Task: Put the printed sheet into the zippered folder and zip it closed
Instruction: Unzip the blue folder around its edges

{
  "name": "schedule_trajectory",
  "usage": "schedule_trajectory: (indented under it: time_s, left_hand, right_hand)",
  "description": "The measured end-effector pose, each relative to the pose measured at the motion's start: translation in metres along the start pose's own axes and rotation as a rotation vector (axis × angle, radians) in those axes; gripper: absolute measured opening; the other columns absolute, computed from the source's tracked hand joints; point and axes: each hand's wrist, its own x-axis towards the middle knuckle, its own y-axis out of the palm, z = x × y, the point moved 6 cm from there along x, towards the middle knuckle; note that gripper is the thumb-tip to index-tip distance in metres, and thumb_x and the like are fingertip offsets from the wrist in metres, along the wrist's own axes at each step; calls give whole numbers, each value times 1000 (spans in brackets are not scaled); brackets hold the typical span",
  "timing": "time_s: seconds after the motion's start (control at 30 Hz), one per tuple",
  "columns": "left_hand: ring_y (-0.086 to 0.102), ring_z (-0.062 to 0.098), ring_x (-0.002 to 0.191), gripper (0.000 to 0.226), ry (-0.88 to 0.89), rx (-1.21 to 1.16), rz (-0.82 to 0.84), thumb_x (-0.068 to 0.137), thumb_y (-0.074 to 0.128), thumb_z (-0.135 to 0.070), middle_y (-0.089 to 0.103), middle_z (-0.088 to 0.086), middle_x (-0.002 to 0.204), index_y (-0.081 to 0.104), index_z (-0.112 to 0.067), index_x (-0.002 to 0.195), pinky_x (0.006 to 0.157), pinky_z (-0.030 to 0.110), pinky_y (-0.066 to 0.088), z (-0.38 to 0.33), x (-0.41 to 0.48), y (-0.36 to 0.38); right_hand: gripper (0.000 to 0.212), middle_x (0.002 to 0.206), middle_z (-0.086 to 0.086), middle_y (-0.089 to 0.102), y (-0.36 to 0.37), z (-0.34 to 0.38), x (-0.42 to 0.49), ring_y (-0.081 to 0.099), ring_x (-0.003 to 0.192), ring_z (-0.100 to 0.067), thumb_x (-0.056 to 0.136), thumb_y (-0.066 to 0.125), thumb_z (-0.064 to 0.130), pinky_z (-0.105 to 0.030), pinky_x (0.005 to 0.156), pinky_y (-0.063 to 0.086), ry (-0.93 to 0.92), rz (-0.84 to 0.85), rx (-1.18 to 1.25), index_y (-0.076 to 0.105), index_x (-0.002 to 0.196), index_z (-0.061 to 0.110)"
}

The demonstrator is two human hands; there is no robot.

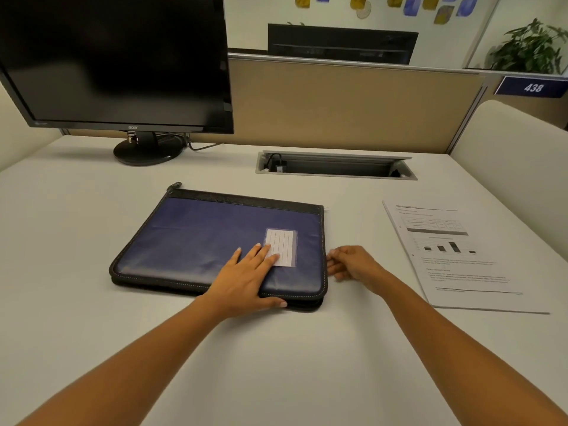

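Observation:
A dark blue zippered folder (196, 238) with black edging lies flat on the white desk, a lined white label (284, 244) on its cover. Its zipper pull (175, 185) shows at the far left corner. My left hand (246, 278) rests flat on the folder's near right part, fingers spread, thumb over the front edge. My right hand (350, 262) hovers at the folder's right edge, fingers loosely curled toward it and holding nothing. The printed sheet (455, 256), with a table, a bar chart and text, lies on the desk to the right of both hands.
A black monitor (113, 59) on a round stand (144, 149) occupies the back left. An open cable tray (335, 166) is set into the desk behind the folder. A beige partition (353, 103) closes the back; a cream panel (516, 158) rises on the right.

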Motion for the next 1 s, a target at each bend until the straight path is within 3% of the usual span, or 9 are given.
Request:
schedule_trajectory:
  time_s: [0.1,0.27,0.37,0.47,0.63,0.77,0.87,1.0]
  left_hand:
    - [0,21,145,110,0,22,-56,59,4,-86,2,4,157,4,-20,147,116,41,-3,-9,3,3]
    - [0,23,145,106,2,24,-84,64,2,-83,4,6,157,4,-19,148,114,39,-8,-9,2,7]
    - [1,23,145,103,3,23,-96,67,5,-82,6,6,157,5,-18,147,112,37,-10,-10,2,8]
    - [1,23,145,101,4,26,-105,68,4,-82,6,5,157,5,-19,147,110,36,-12,-10,1,8]
    - [5,24,144,101,7,23,-99,69,3,-81,10,7,156,9,-17,147,110,36,-11,-11,0,5]
    - [14,28,143,96,15,-7,-96,74,13,-78,20,10,153,19,-13,145,110,42,-4,-13,-2,2]
    - [20,30,140,94,10,-17,-97,76,18,-76,26,12,151,26,-11,143,109,45,2,-14,-2,0]
    - [13,28,143,97,14,-25,-110,73,14,-78,18,9,153,19,-13,145,110,42,-4,-13,-2,0]
  right_hand:
    - [17,83,-11,62,-13,7,17,59,73,-20,91,52,14,-31,71,54,-63,-151,-120,62,100,3]
    - [38,115,-19,58,-20,25,46,58,99,-30,88,58,18,-43,95,48,-121,-256,-296,50,123,7]
    - [45,139,-19,37,-16,34,65,43,124,-34,93,48,17,-43,106,38,-139,-287,-399,35,136,9]
    - [44,145,-18,28,-13,42,83,34,132,-35,94,39,7,-39,109,31,-159,-294,-475,32,138,9]
    - [45,146,-17,30,-10,46,105,30,133,-35,94,43,13,-42,108,30,-196,-264,-589,33,138,9]
    - [31,127,-20,52,-10,50,114,46,117,-37,94,40,10,-43,97,42,-238,-345,-554,55,120,3]
    - [27,115,-20,61,-14,49,115,55,106,-36,92,43,5,-36,87,46,-248,-453,-417,63,110,0]
    - [21,108,-20,65,-18,44,109,59,98,-31,89,50,5,-26,75,40,-254,-567,-348,66,103,0]
